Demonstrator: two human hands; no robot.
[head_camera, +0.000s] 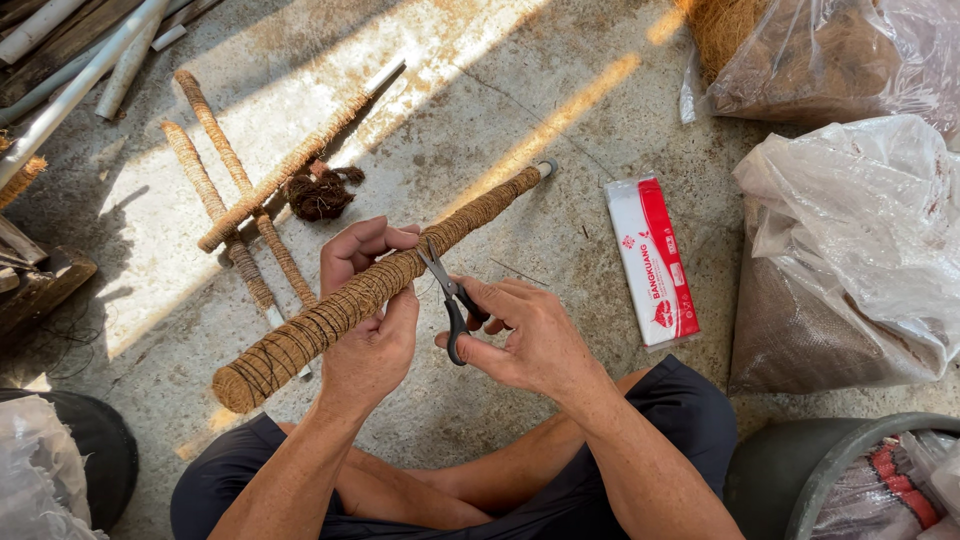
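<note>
Person seated cross-legged on concrete floor (560, 240), head view looking down. Left hand (368, 320) wraps the coir-wrapped pole (370, 290) about its middle, fingers (372, 238) curled closed over the top, thumb beneath. Pole held above the lap, slanting from lower left up to the right; thin dark twine wound along its lower half; bare pipe end showing at the upper tip.

Right hand (530, 335) just right of the pole, fingers closed through the handles of black scissors (450, 300). Blades point up and meet the pole's side beside the left fingers; blades near shut.

Left of the pole: three finished coir poles (235, 190) lying crossed on the floor, a dark clump of fibre (320, 195) among them. Right of the pole: a red-and-white packet (653, 262) flat on the floor, then clear plastic bags of brown fibre (850, 250).
</note>
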